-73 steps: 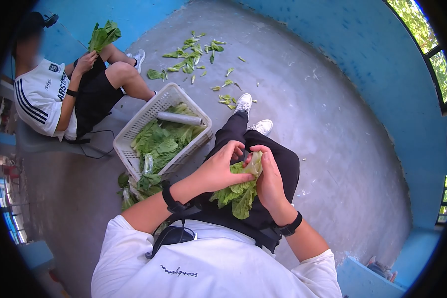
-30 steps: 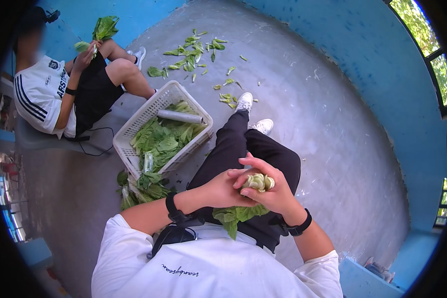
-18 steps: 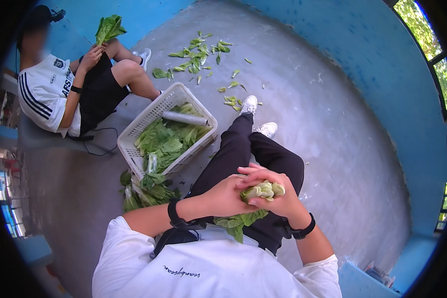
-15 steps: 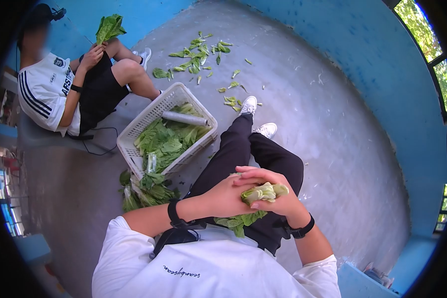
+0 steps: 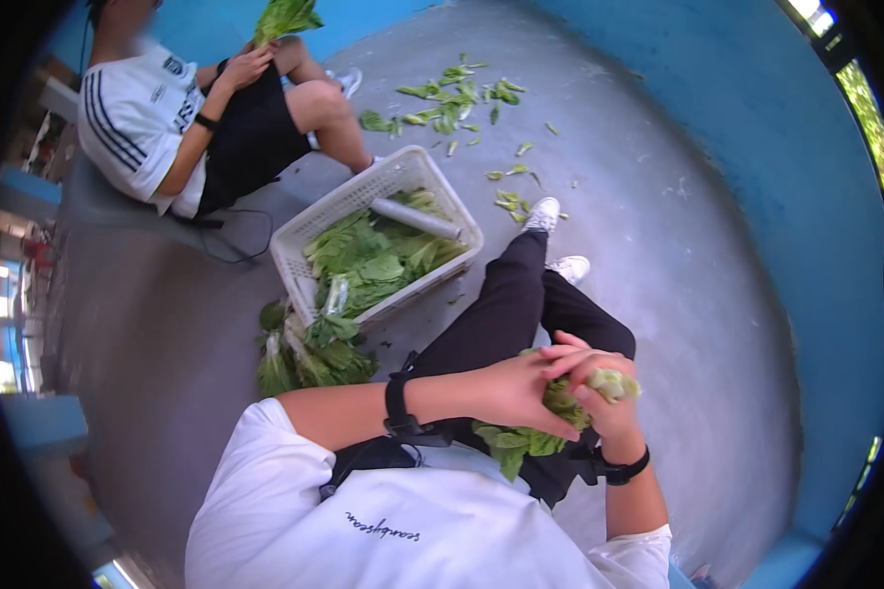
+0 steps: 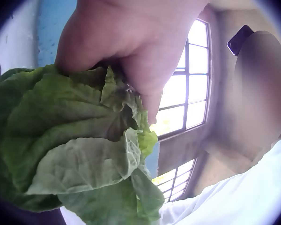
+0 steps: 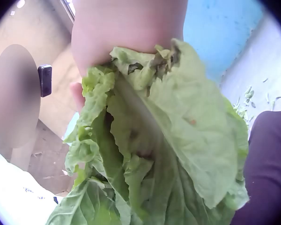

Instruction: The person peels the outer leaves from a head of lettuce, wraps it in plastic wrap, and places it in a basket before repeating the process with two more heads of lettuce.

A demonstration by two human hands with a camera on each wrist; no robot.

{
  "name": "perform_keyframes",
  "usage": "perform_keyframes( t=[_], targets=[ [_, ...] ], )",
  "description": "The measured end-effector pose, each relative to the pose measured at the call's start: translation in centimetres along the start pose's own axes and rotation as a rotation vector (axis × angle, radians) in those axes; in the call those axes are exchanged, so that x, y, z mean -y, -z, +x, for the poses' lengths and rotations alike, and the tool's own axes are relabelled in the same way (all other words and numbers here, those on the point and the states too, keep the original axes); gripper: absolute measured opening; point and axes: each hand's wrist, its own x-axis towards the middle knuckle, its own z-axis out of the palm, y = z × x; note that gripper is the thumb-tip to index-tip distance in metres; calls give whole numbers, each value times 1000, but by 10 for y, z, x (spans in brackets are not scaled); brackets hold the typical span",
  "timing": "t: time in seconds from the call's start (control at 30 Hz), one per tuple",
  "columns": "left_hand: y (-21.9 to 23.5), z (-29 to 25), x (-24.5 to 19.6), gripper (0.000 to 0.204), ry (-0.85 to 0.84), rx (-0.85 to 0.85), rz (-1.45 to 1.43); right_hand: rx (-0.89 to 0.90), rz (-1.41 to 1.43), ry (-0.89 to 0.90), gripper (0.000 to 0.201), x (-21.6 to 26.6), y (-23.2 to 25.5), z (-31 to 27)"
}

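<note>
Over the lap, both hands hold a bunch of green leafy vegetable (image 5: 521,444) with its pale stem ends (image 5: 614,385) pointing right. My left hand (image 5: 516,393) grips the leafy middle, its thumb lying along the near side. My right hand (image 5: 604,407) is wrapped round the bunch close to the stems, and its fingers overlap those of the left. Broad leaves (image 6: 79,136) spread below the left hand in the left wrist view. In the right wrist view, wrinkled leaves (image 7: 178,136) with some browned edges hang below the right hand; its fingers are mostly hidden.
A white plastic crate (image 5: 295,260) holds leafy greens and a roll of clear film (image 5: 415,217). Bagged greens (image 5: 314,355) lie beside it on the floor. Loose leaves (image 5: 452,106) are scattered ahead. At left sits another person (image 5: 152,123) holding greens (image 5: 287,18).
Leaves held loosely between the hands are gathered into a bunch. Hands and bunch have moved right, and the right hand has closed round the stem end. The head view has turned left.
</note>
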Motion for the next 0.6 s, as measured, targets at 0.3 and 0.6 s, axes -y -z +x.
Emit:
perform_keyframes(
  t=[0.3, 0.6],
  targets=[
    [41, -34, 30, 102, 91, 91, 62, -310, 324, -66, 24, 8, -13, -1],
    [67, -62, 47, 60, 18, 78, -169, -498, 612, -126, 16, 3, -33, 21]
  ],
)
